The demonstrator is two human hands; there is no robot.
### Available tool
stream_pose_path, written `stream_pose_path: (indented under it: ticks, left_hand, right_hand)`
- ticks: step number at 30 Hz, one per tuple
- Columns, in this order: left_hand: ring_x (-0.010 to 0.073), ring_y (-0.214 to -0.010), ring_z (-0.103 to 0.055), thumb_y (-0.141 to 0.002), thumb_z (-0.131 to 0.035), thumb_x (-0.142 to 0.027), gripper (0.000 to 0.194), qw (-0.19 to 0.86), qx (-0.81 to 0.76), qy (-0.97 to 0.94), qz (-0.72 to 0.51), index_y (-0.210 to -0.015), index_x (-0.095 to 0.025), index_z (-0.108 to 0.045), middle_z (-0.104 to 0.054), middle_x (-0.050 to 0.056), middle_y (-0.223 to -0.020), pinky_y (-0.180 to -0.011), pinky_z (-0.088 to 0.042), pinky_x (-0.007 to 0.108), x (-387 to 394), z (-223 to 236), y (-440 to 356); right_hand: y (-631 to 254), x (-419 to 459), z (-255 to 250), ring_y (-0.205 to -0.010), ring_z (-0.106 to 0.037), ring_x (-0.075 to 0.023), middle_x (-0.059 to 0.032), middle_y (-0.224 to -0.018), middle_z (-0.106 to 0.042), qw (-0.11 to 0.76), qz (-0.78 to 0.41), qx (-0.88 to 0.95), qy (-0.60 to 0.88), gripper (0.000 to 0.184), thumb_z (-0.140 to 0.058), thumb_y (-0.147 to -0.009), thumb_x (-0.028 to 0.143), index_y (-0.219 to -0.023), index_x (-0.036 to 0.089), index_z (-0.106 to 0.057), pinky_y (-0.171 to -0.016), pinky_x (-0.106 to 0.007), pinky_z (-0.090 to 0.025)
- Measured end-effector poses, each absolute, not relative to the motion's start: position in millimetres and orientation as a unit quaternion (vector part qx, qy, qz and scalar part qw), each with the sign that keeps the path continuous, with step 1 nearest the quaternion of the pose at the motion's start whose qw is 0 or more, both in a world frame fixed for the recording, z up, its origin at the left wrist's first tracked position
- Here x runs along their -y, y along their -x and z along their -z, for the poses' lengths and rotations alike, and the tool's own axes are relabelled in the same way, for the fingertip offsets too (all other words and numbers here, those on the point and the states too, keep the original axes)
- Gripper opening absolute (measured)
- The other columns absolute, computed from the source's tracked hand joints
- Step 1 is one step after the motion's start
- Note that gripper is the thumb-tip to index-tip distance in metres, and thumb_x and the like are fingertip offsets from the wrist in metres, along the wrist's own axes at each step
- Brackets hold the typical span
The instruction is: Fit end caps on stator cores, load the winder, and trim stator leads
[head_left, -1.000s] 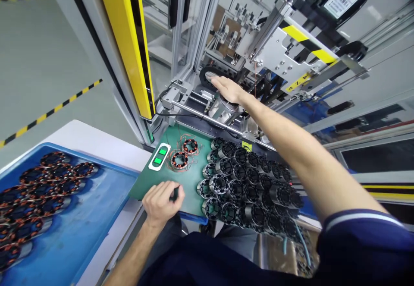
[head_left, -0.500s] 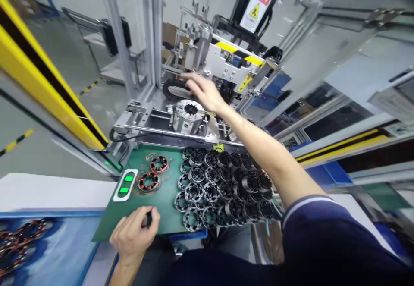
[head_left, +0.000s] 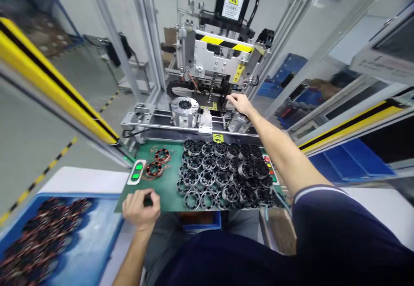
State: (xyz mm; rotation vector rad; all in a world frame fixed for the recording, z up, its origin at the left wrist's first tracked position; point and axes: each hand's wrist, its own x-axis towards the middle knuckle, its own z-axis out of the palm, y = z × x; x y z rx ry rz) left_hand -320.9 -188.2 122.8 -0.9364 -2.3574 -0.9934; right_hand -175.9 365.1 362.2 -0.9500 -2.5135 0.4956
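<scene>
My left hand [head_left: 141, 208] is curled closed above the front left of the green mat [head_left: 173, 169]. A dark patch shows between its thumb and fingers, too unclear to name. Two wound rings with orange copper wire, a back one [head_left: 162, 155] and a front one [head_left: 154, 170], lie just beyond it. My right hand [head_left: 241, 105] reaches into the machine with its fingers bent together, over the right round metal fixture [head_left: 238, 122]; what its fingertips hold, if anything, is hidden. The left round metal fixture [head_left: 185, 111] has a dark toothed opening on top.
Stacked metal rings with black inserts [head_left: 208, 177] cover the mat's middle and right. Left of the wound rings lies a panel with green buttons [head_left: 136, 172]. A blue tray [head_left: 93, 225] holds many wound rings. The machine head [head_left: 220, 57] hangs behind the fixtures; yellow posts [head_left: 64, 83] flank the station.
My right hand has moved right and down, from behind the left fixture to the right one, and its spread fingers have drawn together. The left hand stays closed. The camera view has shifted.
</scene>
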Motion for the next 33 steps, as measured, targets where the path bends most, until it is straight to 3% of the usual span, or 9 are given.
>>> stream_pose_path:
  ticks: [2,5,9,12,16,20,27,30,33]
  left_hand:
    - [0.0412,-0.111,-0.075,-0.102,-0.069,-0.047,0.025,0.207,0.876,0.275,0.337,-0.101,-0.022,-0.074,-0.082,0.02,-0.107,-0.104,-0.056,0.053,188,-128,316]
    - [0.0515,-0.156,-0.061,-0.105,-0.07,-0.057,0.051,0.183,0.908,0.213,0.31,-0.128,-0.012,-0.073,-0.065,0.037,-0.16,-0.128,-0.05,0.067,186,-138,311]
    - [0.0508,-0.179,-0.038,-0.103,-0.077,-0.066,0.071,0.095,0.926,0.244,0.271,-0.152,-0.015,-0.074,-0.047,0.028,-0.189,-0.147,-0.03,0.075,175,-152,317]
    - [0.0488,-0.184,-0.033,-0.099,-0.082,-0.071,0.086,0.031,0.925,0.276,0.258,-0.165,-0.018,-0.071,-0.046,0.023,-0.193,-0.152,-0.02,0.074,160,-162,331]
    - [0.0533,-0.18,-0.039,-0.097,-0.083,-0.072,0.09,-0.013,0.924,0.261,0.277,-0.167,-0.017,-0.07,-0.048,0.025,-0.192,-0.15,-0.023,0.078,144,-175,347]
    - [0.0498,-0.178,-0.043,-0.102,-0.081,-0.066,0.076,-0.023,0.905,0.236,0.352,-0.159,-0.017,-0.073,-0.058,0.024,-0.184,-0.149,-0.024,0.078,138,-186,355]
    - [0.0365,-0.138,-0.077,-0.109,-0.039,-0.069,0.066,-0.048,0.759,0.216,0.612,-0.154,-0.026,-0.063,-0.077,0.016,-0.15,-0.12,-0.064,0.064,184,-202,314]
    - [0.0283,-0.099,-0.082,-0.102,-0.055,-0.061,0.039,-0.101,0.674,0.238,0.692,-0.119,-0.029,-0.067,-0.082,0.01,-0.128,-0.102,-0.071,0.055,227,-199,275]
    - [0.0167,-0.067,-0.071,-0.096,-0.077,-0.05,0.03,-0.158,0.616,0.266,0.725,-0.111,-0.028,-0.064,-0.081,0.003,-0.107,-0.083,-0.071,0.044,263,-194,231]
  right_hand:
    - [170,-347,-372,-0.131,-0.079,-0.029,-0.0123,-0.146,-0.079,0.266,-0.165,0.894,0.32,0.042,-0.081,-0.115,0.051,-0.143,0.019,-0.078,-0.116,-0.055,-0.069]
    - [139,-308,-376,-0.133,-0.078,-0.0288,-0.0116,-0.138,-0.083,0.362,-0.156,0.873,0.288,0.044,-0.075,-0.117,0.058,-0.134,0.019,-0.081,-0.124,-0.058,-0.063]
    - [36,-237,-357,-0.122,-0.081,-0.0318,-0.0131,-0.118,-0.088,0.441,-0.164,0.844,0.258,0.066,-0.046,-0.122,0.075,-0.112,0.026,-0.089,-0.123,-0.061,-0.061]
    - [-66,-190,-330,-0.11,-0.083,-0.0329,-0.0132,-0.108,-0.087,0.457,-0.18,0.822,0.288,0.061,-0.048,-0.12,0.079,-0.107,0.038,-0.09,-0.111,-0.056,-0.065]
    - [-176,-157,-285,-0.1,-0.081,-0.0223,-0.0069,-0.109,-0.084,0.42,-0.205,0.792,0.393,0.048,-0.063,-0.12,0.071,-0.119,0.027,-0.082,-0.1,-0.043,-0.07]
    - [-235,-152,-240,-0.108,-0.081,-0.0214,-0.0087,-0.126,-0.083,0.306,-0.229,0.795,0.471,0.037,-0.075,-0.119,0.054,-0.13,0.019,-0.08,-0.101,-0.044,-0.072]
    - [-233,-138,-182,-0.121,-0.08,-0.024,-0.0121,-0.146,-0.079,0.211,-0.224,0.813,0.495,0.035,-0.077,-0.118,0.048,-0.144,0.024,-0.078,-0.108,-0.046,-0.072]
    - [-223,-135,-172,-0.125,-0.079,-0.0247,-0.0122,-0.148,-0.079,0.206,-0.199,0.82,0.496,0.034,-0.077,-0.118,0.047,-0.143,0.024,-0.079,-0.11,-0.047,-0.072]
    - [-222,-133,-173,-0.122,-0.08,-0.0241,-0.0117,-0.145,-0.079,0.212,-0.179,0.829,0.485,0.034,-0.077,-0.118,0.047,-0.142,0.023,-0.079,-0.108,-0.046,-0.072]
